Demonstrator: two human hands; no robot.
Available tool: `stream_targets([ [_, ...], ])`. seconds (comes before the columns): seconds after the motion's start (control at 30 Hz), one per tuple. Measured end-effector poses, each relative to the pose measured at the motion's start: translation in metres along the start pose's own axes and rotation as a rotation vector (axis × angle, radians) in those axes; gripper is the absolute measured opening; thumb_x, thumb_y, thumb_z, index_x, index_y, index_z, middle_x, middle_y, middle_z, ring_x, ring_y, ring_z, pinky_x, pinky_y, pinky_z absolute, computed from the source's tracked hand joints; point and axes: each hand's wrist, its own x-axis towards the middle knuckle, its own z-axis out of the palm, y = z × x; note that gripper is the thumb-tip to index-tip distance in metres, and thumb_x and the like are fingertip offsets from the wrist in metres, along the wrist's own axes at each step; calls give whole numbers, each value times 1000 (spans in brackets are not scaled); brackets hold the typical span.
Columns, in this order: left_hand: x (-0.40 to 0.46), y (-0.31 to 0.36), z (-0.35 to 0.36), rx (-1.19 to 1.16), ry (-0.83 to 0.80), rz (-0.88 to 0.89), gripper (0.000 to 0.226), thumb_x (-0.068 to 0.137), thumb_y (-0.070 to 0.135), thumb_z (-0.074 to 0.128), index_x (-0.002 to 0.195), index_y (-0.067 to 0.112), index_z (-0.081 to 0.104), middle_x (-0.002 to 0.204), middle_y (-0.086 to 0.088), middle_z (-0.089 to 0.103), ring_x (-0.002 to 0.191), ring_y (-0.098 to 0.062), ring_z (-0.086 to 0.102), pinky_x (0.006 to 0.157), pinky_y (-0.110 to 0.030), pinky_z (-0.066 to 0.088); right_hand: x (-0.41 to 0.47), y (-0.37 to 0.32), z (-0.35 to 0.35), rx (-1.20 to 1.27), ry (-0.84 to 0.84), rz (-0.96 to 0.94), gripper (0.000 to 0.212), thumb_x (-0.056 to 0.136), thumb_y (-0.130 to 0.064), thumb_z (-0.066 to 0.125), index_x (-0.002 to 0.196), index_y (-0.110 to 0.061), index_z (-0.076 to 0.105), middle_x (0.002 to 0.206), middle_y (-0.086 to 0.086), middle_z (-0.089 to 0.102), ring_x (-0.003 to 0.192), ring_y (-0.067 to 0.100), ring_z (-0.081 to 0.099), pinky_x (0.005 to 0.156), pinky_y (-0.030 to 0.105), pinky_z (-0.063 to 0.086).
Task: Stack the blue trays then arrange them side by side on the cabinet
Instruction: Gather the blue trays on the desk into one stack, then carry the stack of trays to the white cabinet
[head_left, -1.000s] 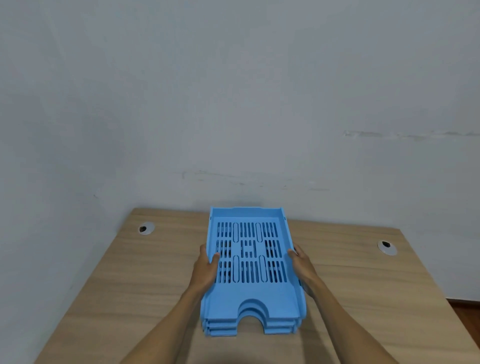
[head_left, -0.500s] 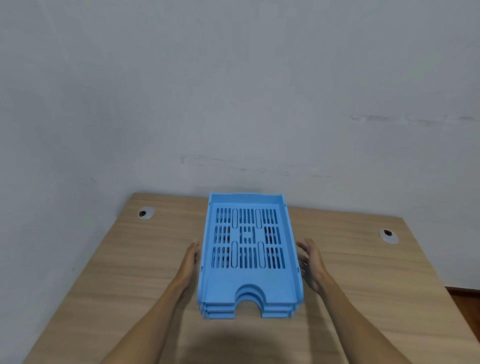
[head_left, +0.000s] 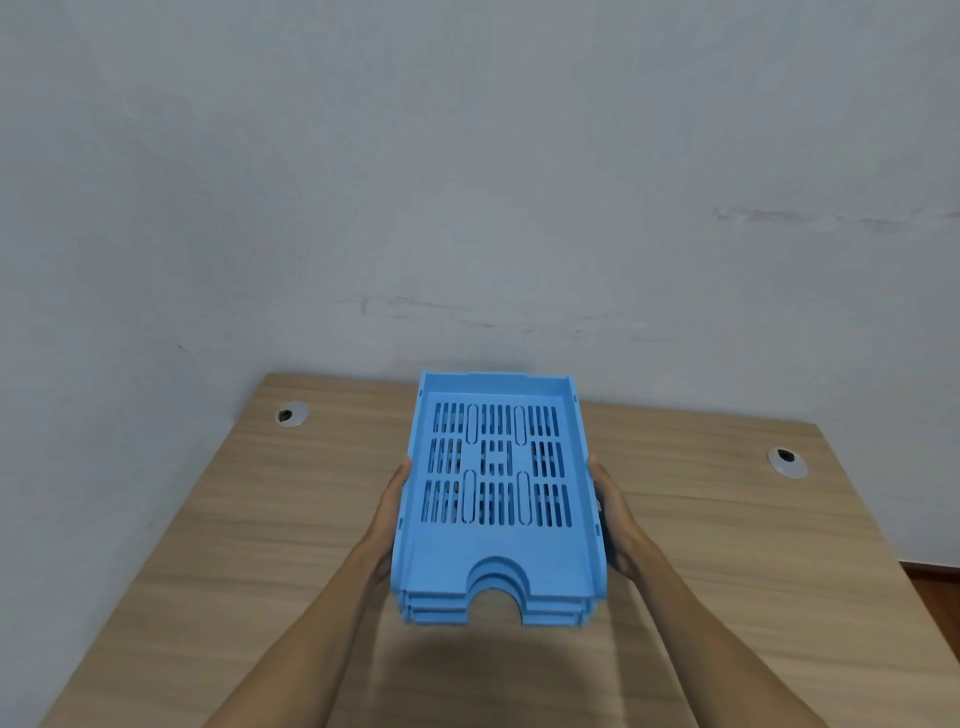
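A stack of three blue slotted trays is nested together, its arched front cut-outs facing me. It hangs a little above the wooden cabinet top, with a shadow beneath it. My left hand presses the stack's left side and my right hand presses its right side. Both hands' fingers reach under the stack and are hidden by it.
Two round metal cable grommets sit in the cabinet top, one at the back left and one at the back right. Grey walls close off the back and left. A strip of brown floor shows past the right edge.
Half a second ago both hands were apart from the resting stack. Now they grip its sides and the stack has risen off the cabinet top, toward me.
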Motion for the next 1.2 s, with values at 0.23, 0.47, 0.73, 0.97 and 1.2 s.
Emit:
stream_targets([
  [0.23,6,-2,-4,43,-60,22,65,98,58,38,131,8,62,121,-30,66,101,-42,68,85,-51,57,11,6,-7,19,-26,31,61,93,-63,46,126,-16,66,115,21,72,104,43,69,95,60,53],
  [0.47,14,-8,-8,-7,-52,-6,65,96,57,41,131,5,61,119,-30,65,95,-41,67,82,-49,58,11,11,1,95,-36,62,62,95,-58,46,129,-9,63,110,24,73,88,36,71,78,46,57],
  [0.73,0,-13,-9,-2,6,18,65,93,55,47,128,3,62,108,-28,69,85,-38,69,75,-45,58,-8,19,9,158,0,56,63,94,-57,47,129,-7,63,106,25,72,84,36,70,74,44,57],
  [0.97,-18,27,4,38,-27,95,64,94,52,48,129,2,61,106,-28,69,84,-36,69,75,-44,58,-27,-22,25,138,1,-26,64,95,-51,47,132,0,58,99,23,72,78,34,71,67,41,59],
  [1.2,-52,78,14,10,-113,176,57,96,48,47,128,4,62,99,-20,73,80,-33,71,70,-41,60,-61,-73,49,127,-39,-145,55,96,-50,47,124,-6,67,100,20,73,78,32,70,71,41,60],
])
